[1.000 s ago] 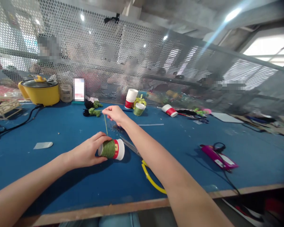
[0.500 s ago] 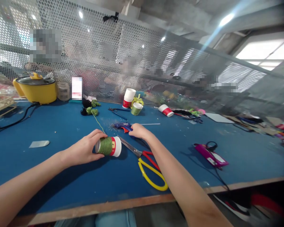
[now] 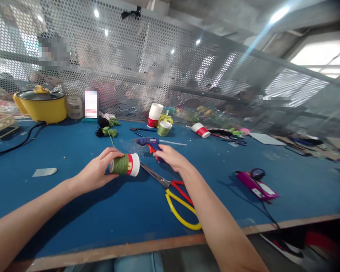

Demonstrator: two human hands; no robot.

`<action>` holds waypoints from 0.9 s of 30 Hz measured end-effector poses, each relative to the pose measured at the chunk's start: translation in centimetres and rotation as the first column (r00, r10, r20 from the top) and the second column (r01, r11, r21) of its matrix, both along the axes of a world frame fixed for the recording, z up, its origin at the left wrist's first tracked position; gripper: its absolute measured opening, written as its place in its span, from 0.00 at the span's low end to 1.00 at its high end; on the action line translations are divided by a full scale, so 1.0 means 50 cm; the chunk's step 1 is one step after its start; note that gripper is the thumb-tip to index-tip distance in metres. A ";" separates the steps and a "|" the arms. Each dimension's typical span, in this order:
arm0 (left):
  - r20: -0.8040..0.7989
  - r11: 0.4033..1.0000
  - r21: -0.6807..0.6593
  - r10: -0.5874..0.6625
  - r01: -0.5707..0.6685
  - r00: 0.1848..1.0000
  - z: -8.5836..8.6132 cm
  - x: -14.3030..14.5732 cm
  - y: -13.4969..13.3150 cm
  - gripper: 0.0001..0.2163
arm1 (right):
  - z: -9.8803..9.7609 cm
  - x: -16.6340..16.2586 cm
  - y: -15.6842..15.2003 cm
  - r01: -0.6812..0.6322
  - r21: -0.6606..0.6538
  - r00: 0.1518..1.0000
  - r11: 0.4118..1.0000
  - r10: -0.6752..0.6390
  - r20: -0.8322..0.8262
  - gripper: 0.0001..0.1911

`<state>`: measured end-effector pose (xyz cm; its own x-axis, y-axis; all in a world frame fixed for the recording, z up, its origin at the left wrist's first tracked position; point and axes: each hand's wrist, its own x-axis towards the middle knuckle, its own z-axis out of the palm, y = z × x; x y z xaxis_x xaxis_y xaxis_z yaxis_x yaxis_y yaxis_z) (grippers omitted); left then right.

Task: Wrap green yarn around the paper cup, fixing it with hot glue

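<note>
green yarn is wound round a paper cup, which is held sideways at the tabletop by the left hand, part-curled around it. a glue gun is gripped in the curled right hand. a burn could be caused if its nozzle is hot and is swung leftward; the winding could be loosened if the strand is tugged. one glue gun, one pair of scissors, one green-sided cup standing and one red-banded cup lying are counted.
</note>
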<state>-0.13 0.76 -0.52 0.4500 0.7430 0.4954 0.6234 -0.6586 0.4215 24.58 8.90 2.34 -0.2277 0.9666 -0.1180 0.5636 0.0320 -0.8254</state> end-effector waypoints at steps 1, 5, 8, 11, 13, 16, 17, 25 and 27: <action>0.001 1.000 0.004 0.002 -0.002 1.000 -0.001 -0.001 0.001 0.19 | 0.002 0.001 -0.002 -0.013 -0.039 0.994 0.999 0.009 -0.112 0.03; 0.008 1.000 0.025 0.000 -0.001 1.000 -0.004 -0.004 0.004 0.18 | 0.008 0.001 -0.011 -0.006 -0.110 0.948 0.994 -0.030 -0.316 0.10; 0.012 1.000 0.031 0.002 -0.003 1.000 -0.005 -0.007 0.007 0.18 | 0.020 -0.004 -0.025 -0.069 -0.083 0.934 0.994 0.035 -0.355 0.11; 0.010 0.999 0.033 0.018 -0.018 1.000 -0.005 -0.010 0.010 0.18 | 0.037 -0.010 -0.049 -0.134 -0.040 0.938 0.990 0.114 -0.328 0.12; 0.002 0.999 0.040 0.034 -0.034 0.999 -0.004 -0.011 0.011 0.18 | 0.046 -0.015 -0.065 -0.152 0.011 0.952 0.988 0.149 -0.266 0.11; -0.008 0.997 0.059 0.051 -0.051 0.999 -0.001 -0.011 0.011 0.18 | 0.055 -0.022 -0.084 -0.157 0.091 0.977 0.983 0.168 -0.134 0.10; -0.009 0.996 0.064 0.056 -0.055 0.998 -0.001 -0.011 0.012 0.18 | 0.057 -0.024 -0.089 -0.149 0.109 0.982 0.983 0.160 -0.095 0.10; 0.006 0.995 0.074 0.066 -0.067 0.998 -0.006 -0.013 0.013 0.17 | 0.068 -0.034 -0.104 -0.115 0.153 0.993 0.981 0.113 0.026 0.09; 0.017 0.995 0.073 0.060 -0.061 0.998 -0.006 -0.013 0.013 0.17 | 0.068 -0.033 -0.105 -0.119 0.156 0.993 0.981 0.114 0.037 0.09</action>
<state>-0.80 1.43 -0.84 0.3974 0.7300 0.5561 0.6573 -0.6493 0.3825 22.91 3.65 5.76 -0.3387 0.9405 0.0255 0.5708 0.2269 -0.7891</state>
